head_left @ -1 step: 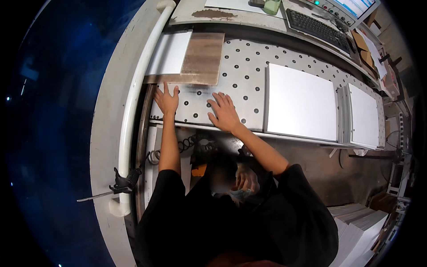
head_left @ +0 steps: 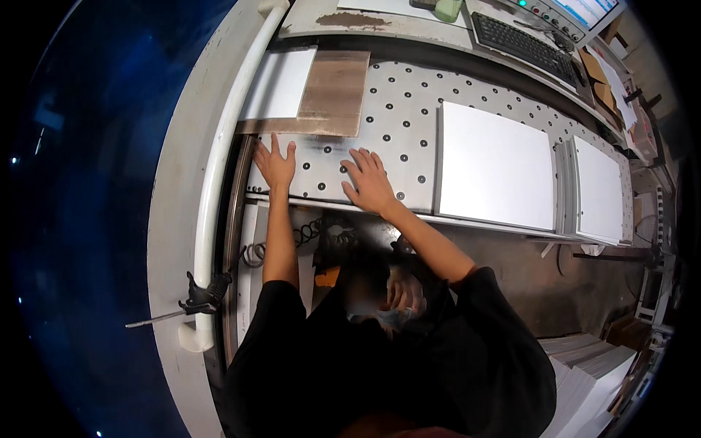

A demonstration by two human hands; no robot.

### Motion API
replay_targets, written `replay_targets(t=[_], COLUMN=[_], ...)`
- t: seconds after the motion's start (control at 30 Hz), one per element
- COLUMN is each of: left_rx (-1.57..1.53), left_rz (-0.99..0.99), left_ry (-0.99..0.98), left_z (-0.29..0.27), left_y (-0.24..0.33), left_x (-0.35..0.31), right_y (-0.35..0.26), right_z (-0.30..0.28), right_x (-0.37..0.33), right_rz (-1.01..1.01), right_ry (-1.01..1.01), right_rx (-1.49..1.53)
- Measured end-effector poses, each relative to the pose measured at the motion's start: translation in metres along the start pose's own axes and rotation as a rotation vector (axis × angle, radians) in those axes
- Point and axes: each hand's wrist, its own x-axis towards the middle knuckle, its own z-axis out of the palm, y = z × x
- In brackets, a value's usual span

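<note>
My left hand [head_left: 277, 167] is spread on the metal table [head_left: 398, 120], its fingertips close to the near edge of a brown board [head_left: 334, 91]. A white sheet [head_left: 278, 86] lies over the board's left part. To the right, my right hand [head_left: 370, 181] rests with fingers spread on the same dotted metal surface, near its front edge. Neither hand holds anything. Right of that hand sits a stack of white sheets [head_left: 496, 168], apart from it. Farther right is another white stack [head_left: 600, 191].
A white rail [head_left: 226, 146] with a black clamp [head_left: 204, 293] runs along the left. On the back ledge are a keyboard [head_left: 522, 47], a green container [head_left: 448, 9] and a screen [head_left: 586, 16]. More paper stacks [head_left: 595, 372] stand at the lower right. A coiled black hose [head_left: 307, 233] hangs below the table.
</note>
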Motion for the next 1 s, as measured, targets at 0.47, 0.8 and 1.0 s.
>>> replay_targets(t=[0.47,0.8,1.0], left_rx=[-0.051,-0.158,-0.127], left_rz=[-0.013,-0.023,0.013], left_ry=[0.023,0.114,0.087], left_z=[-0.022,-0.015,-0.016], left_y=[0.017,0.009,0.008], left_x=[-0.053,-0.058,-0.061], right_y=[0.005,0.004,0.004], right_z=[0.002,0.002,0.003], right_x=[0.001,0.002,0.003], right_rz=[-0.006,-0.006,-0.011], right_ry=[0.032,0.054,0.058], right_rx=[0.042,0.056,0.05])
